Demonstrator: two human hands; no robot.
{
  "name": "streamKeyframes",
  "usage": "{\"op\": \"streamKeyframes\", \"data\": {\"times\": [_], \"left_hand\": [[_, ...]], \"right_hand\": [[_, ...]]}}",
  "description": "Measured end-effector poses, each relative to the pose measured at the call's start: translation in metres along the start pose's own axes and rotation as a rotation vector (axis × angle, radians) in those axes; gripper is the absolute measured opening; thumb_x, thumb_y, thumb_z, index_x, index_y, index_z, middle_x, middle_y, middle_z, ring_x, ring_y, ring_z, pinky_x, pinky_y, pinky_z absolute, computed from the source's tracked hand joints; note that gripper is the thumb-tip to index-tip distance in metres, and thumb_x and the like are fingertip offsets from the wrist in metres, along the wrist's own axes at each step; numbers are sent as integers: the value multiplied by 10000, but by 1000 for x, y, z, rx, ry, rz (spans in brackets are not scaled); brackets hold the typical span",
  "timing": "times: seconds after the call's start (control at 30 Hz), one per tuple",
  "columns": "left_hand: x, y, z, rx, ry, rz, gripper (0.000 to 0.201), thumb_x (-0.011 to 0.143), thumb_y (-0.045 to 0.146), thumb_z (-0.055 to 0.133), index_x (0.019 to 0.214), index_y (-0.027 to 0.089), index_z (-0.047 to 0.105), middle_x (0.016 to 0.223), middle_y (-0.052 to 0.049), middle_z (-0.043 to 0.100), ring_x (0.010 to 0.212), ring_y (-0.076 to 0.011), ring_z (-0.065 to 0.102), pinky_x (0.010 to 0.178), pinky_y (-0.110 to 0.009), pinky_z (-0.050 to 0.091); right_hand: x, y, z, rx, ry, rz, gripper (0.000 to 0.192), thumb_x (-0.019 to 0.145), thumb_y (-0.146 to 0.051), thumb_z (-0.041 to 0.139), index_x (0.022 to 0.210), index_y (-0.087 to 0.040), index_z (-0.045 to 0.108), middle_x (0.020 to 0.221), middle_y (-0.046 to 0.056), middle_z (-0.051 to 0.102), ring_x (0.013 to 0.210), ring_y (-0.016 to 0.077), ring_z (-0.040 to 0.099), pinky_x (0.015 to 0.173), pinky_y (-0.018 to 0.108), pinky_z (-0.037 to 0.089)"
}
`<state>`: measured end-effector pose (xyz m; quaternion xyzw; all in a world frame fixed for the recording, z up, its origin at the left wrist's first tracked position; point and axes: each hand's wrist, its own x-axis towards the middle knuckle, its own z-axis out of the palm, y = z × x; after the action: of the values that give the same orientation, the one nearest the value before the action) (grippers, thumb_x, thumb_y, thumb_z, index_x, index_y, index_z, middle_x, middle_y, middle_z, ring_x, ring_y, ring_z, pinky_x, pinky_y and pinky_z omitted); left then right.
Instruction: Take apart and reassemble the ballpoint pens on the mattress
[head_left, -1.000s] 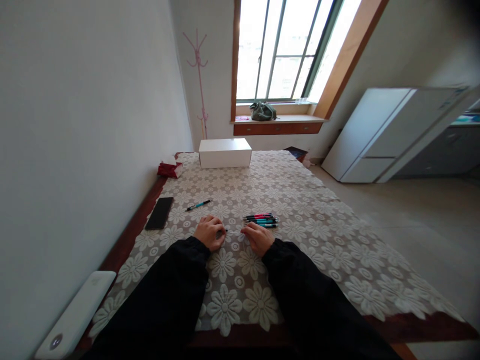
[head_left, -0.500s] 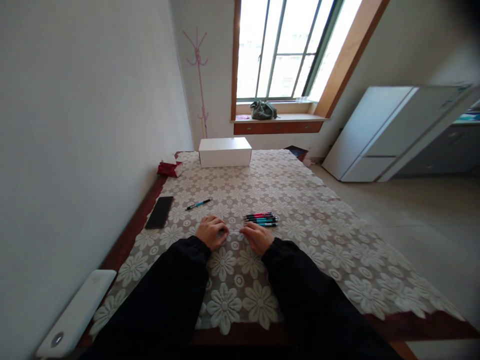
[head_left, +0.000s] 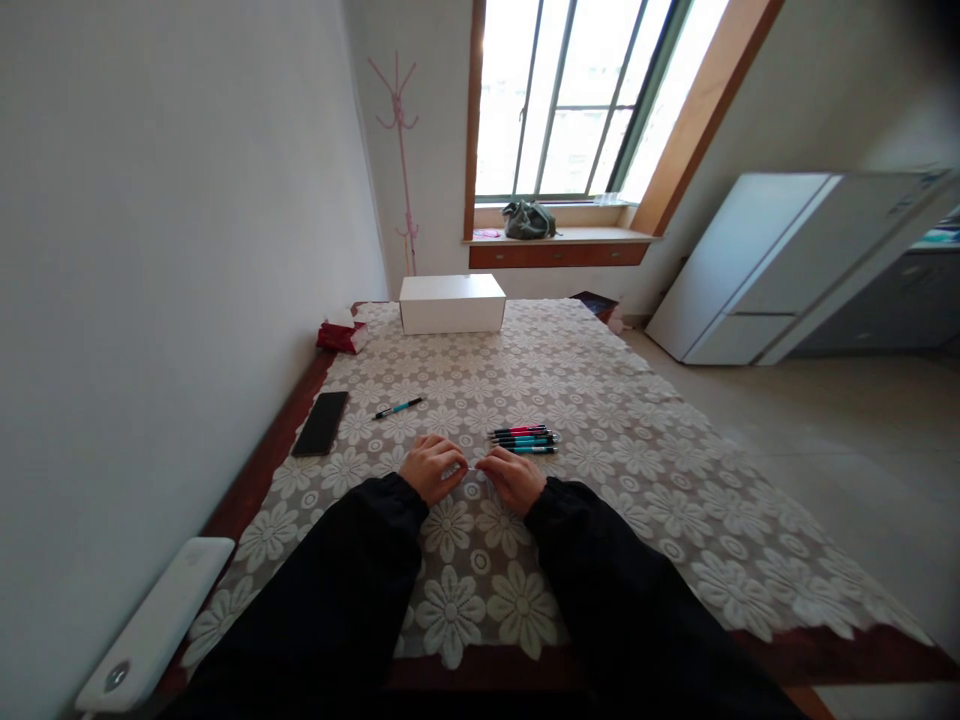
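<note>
The left hand [head_left: 433, 468] and the right hand [head_left: 512, 476] now sit closer together than a second ago, fingertips nearly meeting over a thin pale stick-like piece [head_left: 471, 467] that is too small to identify, perhaps a pen part; both hands are curled around its ends, though how firmly they clamp it I cannot tell. A moment earlier a longer stretch of that piece showed between them, so the gap has closed, which I judge to mean the two ends are being pushed together. Taking the bundle of pink, teal and black pens [head_left: 523, 439] as the landmark: the hands lie just beside it on the near-left, a single teal pen [head_left: 398, 408] lies well to its left and slightly farther away, a black flat phone [head_left: 320, 423] lies beyond that near the left edge of the worktop [head_left: 675, 520] with its white floral lace cloth, and a white rectangular box [head_left: 452, 303] stands far behind it. To the right of the bundle the cloth runs bare toward the worktop's edge, leaving open room; the wall crowds the left side.
</note>
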<state>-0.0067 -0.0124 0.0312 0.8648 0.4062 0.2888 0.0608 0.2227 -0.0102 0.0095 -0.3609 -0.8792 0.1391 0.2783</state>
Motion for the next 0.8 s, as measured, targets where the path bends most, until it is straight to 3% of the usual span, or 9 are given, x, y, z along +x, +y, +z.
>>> {"op": "streamKeyframes", "data": {"times": [0.2,0.37,0.53,0.8], "left_hand": [[0,-6,0,-3,92,-112,175,941,260,537,974,247,708,982,-46,745,1002,-220,627,939,-413,456],[-3,-14,3,65,78,-252,284,753,125,646,1009,238,700,1062,-62,724,1067,-280,594,918,-444,455],[-5,-15,7,78,37,-270,156,753,170,656,875,244,718,1011,-59,720,1036,-279,590,880,-439,463],[-3,-11,4,37,20,-235,172,766,158,655,892,245,732,967,-57,724,1008,-265,597,893,-428,475]], "right_hand": [[-1,3,0,7,53,48,242,982,-200,459,1067,-240,682,960,52,655,859,167,654,782,271,523],[-2,9,0,-37,89,96,238,984,-205,454,1044,-238,681,996,58,662,880,171,654,785,272,518],[-2,9,0,-91,82,112,233,971,-180,461,1033,-236,678,986,56,656,886,175,650,783,275,515],[-2,7,-1,-114,56,112,228,959,-156,475,1039,-233,674,1001,59,647,910,178,647,812,278,514]]}}
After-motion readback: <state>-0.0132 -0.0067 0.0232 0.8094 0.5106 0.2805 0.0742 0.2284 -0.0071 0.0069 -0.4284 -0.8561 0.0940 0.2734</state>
